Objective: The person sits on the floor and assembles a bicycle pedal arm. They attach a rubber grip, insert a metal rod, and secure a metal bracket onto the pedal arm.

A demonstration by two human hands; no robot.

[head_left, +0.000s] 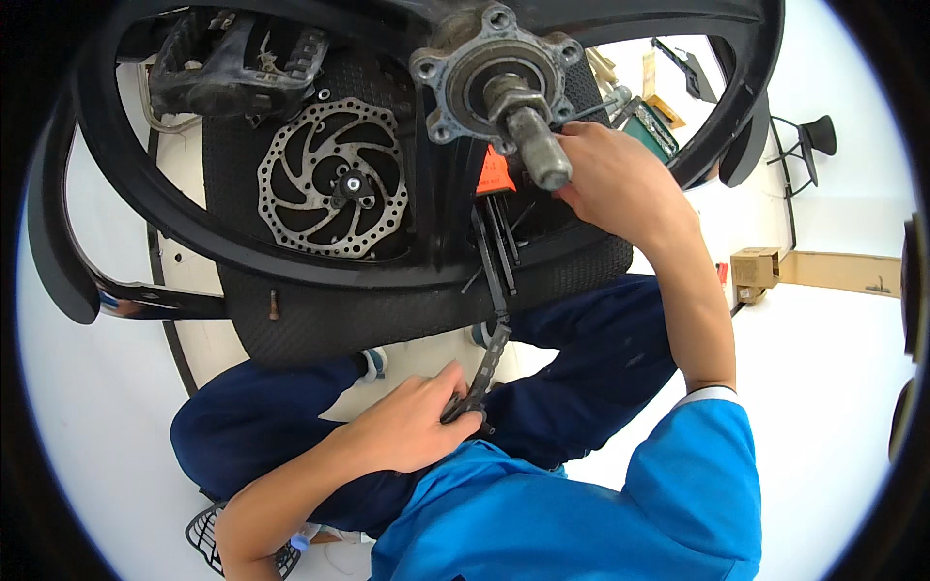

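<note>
Head cam: rotor (339, 155) off hub (449, 89) — rest of job unclear. L grip (417, 421) closed round dark tool (492, 353); R grip (618, 179) part-hidden behind axle (536, 145) — can't tell.

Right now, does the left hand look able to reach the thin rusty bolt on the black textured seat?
Probably yes: nothing covers the rusty bolt, though the left hand holds a slim black segmented piece.

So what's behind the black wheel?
Through its openings, a brake disc and part of the black seat show; whatever lies directly behind the rim and hub is covered.
</note>
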